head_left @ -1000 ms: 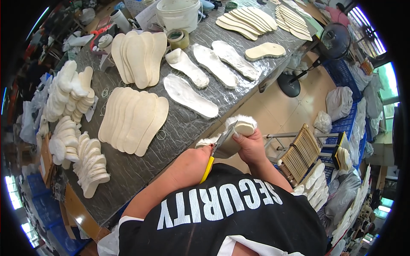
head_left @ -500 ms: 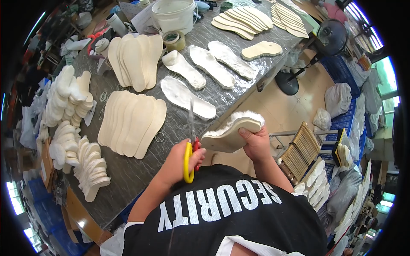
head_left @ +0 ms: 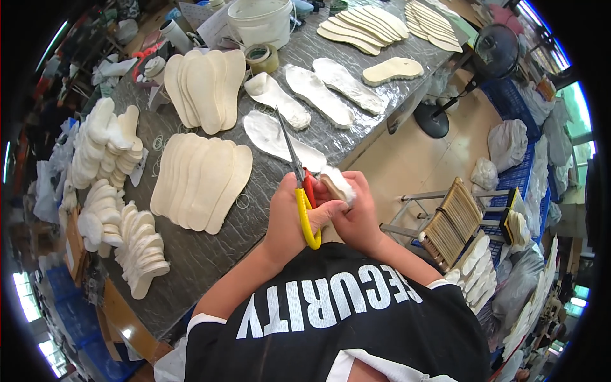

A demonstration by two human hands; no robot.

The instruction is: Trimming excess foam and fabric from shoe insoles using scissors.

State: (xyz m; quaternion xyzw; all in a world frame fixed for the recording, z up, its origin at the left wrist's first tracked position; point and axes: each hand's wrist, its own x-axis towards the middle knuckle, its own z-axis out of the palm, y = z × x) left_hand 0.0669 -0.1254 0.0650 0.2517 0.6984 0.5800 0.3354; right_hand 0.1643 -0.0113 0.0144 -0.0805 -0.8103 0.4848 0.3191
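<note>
My left hand (head_left: 284, 219) is closed on a pair of scissors (head_left: 307, 219) with one yellow and one red handle. Their blades point up and away, close together, over a white insole (head_left: 280, 141) lying on the table. Right beside it, my right hand (head_left: 360, 213) grips a fleecy insole (head_left: 338, 185), beige on one side with white fluff along the edge. The insole is seen nearly end-on, so most of its length is hidden. Both hands are close together in front of my chest; whether the left fingers touch the insole I cannot tell.
Fanned beige insoles (head_left: 200, 181) and a second fan (head_left: 205, 89) lie on the grey table (head_left: 191, 254). Fluffy insole stacks (head_left: 140, 248) line its left side. Behind are a white bucket (head_left: 259, 22) and tape rolls (head_left: 262, 58). A bamboo-seated chair (head_left: 453, 223) and fan (head_left: 433, 120) stand right.
My right hand has moved left and in toward my left hand, turning the insole from broadside to end-on. The scissors have shifted slightly right, with my left hand still around them.
</note>
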